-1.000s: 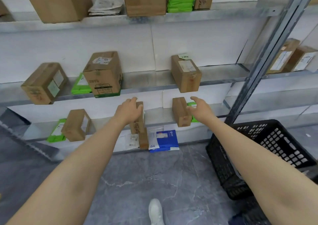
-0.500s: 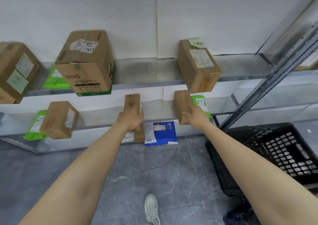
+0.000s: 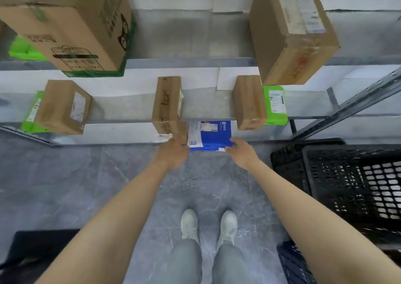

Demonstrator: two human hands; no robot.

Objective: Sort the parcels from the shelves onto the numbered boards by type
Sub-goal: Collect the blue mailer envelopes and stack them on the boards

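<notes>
**Now: both hands at the blue envelope, bottom shelf**

Left hand and right hand reach low toward the blue envelope, which lies flat on the lowest shelf, its near edge poking out over the floor. Right hand is open, fingertips at the envelope's near right corner; contact looks likely but nothing is closed on it. Left hand is loosely open at the near left edge, just below a small box on the shelf above. It may overlap a white slip there; can't tell if it touches either.

Handling, my read: flat paper or plastic mailer, light, floppy, probably slick. It'll sag from one corner. Best to pinch both near corners, or slide it out and support from underneath. Little crush risk, but it could bend or slip.

Nearby: another box and a green mailer one shelf up on the right; black crate on the floor to the right. No numbered boards in view.
</notes>
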